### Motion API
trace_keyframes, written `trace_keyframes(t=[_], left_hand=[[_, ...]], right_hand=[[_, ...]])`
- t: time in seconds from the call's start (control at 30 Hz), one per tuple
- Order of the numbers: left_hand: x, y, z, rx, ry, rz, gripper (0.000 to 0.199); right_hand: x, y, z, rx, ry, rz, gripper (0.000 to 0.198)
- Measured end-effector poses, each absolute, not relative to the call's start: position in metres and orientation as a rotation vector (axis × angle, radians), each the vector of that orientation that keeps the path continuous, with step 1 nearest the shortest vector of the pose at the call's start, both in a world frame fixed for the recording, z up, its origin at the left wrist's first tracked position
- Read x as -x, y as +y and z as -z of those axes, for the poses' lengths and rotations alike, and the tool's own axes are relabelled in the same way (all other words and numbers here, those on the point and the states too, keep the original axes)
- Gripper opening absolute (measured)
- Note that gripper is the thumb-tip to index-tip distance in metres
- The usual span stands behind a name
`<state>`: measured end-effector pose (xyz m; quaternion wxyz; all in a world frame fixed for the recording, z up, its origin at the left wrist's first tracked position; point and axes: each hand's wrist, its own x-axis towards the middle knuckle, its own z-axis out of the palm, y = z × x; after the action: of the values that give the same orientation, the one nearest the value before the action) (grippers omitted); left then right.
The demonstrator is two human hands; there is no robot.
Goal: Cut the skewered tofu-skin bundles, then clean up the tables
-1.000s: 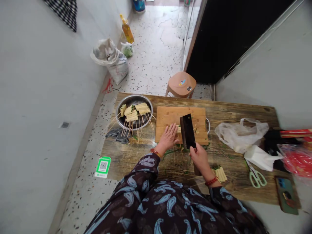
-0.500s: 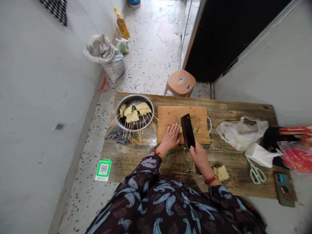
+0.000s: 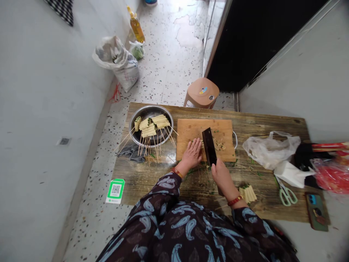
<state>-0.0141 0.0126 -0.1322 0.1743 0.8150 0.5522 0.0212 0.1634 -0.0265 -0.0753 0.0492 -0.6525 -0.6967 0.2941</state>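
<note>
My right hand (image 3: 222,175) is closed around the handle of a dark cleaver (image 3: 209,146), whose blade stands over the wooden cutting board (image 3: 188,127). My left hand (image 3: 192,153) lies flat with its fingers stretched out, pressing on pale skewered rolls (image 3: 202,145) just left of the blade. The hand covers most of these rolls. Cut scraps (image 3: 219,145) lie to the right of the cleaver. Near my right wrist, another bunch of pale rolls with green filling (image 3: 248,194) rests on the table.
A steel bowl (image 3: 132,134) at the left holds several skewered rolls, their sticks jutting over the rim. A grey cloth (image 3: 133,153) lies below it. To the right are a plastic bag (image 3: 269,149), scissors (image 3: 286,194) and a phone (image 3: 316,211). A stool (image 3: 202,91) stands behind the table (image 3: 163,189).
The cleaver and my right hand have shifted slightly left, the blade closer to my left fingers. My left hand stays flat in nearly the same place.
</note>
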Motion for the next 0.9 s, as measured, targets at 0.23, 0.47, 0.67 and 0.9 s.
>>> trace_keyframes(t=[0.23, 0.47, 0.67, 0.9], left_hand=[[0.025, 0.006, 0.135, -2.299, 1.599, -0.066, 0.077], [0.026, 0.008, 0.135, -2.324, 1.574, -0.02, 0.079], [0.025, 0.01, 0.131, -2.308, 1.571, -0.007, 0.078], [0.018, -0.002, 0.116, -2.229, 1.696, -0.056, 0.077]], right_hand=[[-0.156, -0.024, 0.069, 2.091, -2.206, -0.939, 0.023], [-0.151, -0.019, 0.069, 2.079, -2.229, -0.925, 0.022], [-0.149, -0.014, 0.091, 2.04, -2.079, -0.954, 0.024], [-0.195, -0.016, 0.1, 1.943, -1.556, -1.146, 0.024]])
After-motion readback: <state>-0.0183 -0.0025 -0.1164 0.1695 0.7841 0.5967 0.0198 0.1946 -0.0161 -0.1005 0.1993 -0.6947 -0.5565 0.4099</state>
